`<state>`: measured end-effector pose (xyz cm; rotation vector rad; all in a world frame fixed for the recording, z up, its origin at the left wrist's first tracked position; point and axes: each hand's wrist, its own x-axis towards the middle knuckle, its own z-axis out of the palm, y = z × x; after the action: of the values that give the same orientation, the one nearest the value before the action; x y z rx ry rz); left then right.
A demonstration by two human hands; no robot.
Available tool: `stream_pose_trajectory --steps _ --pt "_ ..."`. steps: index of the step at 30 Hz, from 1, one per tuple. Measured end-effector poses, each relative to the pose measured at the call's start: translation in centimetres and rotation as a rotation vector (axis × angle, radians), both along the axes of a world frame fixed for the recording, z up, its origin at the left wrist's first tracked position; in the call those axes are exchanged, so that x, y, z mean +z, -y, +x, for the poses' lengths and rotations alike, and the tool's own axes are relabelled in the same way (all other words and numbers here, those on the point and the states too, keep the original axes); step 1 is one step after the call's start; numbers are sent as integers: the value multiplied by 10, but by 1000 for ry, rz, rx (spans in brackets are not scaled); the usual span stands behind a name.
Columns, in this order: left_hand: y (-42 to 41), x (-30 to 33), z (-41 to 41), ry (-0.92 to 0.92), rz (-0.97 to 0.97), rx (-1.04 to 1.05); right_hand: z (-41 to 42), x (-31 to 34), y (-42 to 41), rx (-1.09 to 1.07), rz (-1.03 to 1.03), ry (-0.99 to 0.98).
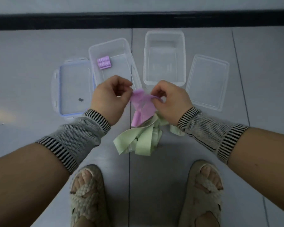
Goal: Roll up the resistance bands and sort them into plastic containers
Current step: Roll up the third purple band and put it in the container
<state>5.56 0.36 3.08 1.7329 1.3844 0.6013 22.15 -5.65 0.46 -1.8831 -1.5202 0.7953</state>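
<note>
Both hands (111,97) (169,99) pinch a purple band (142,104), hiding its top edge.

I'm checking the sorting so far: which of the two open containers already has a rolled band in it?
The left container, nearer the blue-rimmed lid: a rolled purple band lies in it. The right container holds no band.

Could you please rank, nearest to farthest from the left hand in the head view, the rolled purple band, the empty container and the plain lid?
From the left hand:
1. Rolled purple band, in the left container, just beyond.
2. Empty container, to its right.
3. Plain lid, far right.
</note>
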Motion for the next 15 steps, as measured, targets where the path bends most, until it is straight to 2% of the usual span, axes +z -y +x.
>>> stream_pose_trajectory --steps 3,6,9,15 --pt "-10 38 1 52 -11 2 8 35 -2 95 -41 -18" --pt "-14 79 2 111 -16 0 14 73 -3 209 -158 49" --pt "-6 122 1 146 -37 -29 13 116 -1 150 -106 41" --pt "22 207 -3 272 -15 -40 -2 205 8 -10 30 -118"
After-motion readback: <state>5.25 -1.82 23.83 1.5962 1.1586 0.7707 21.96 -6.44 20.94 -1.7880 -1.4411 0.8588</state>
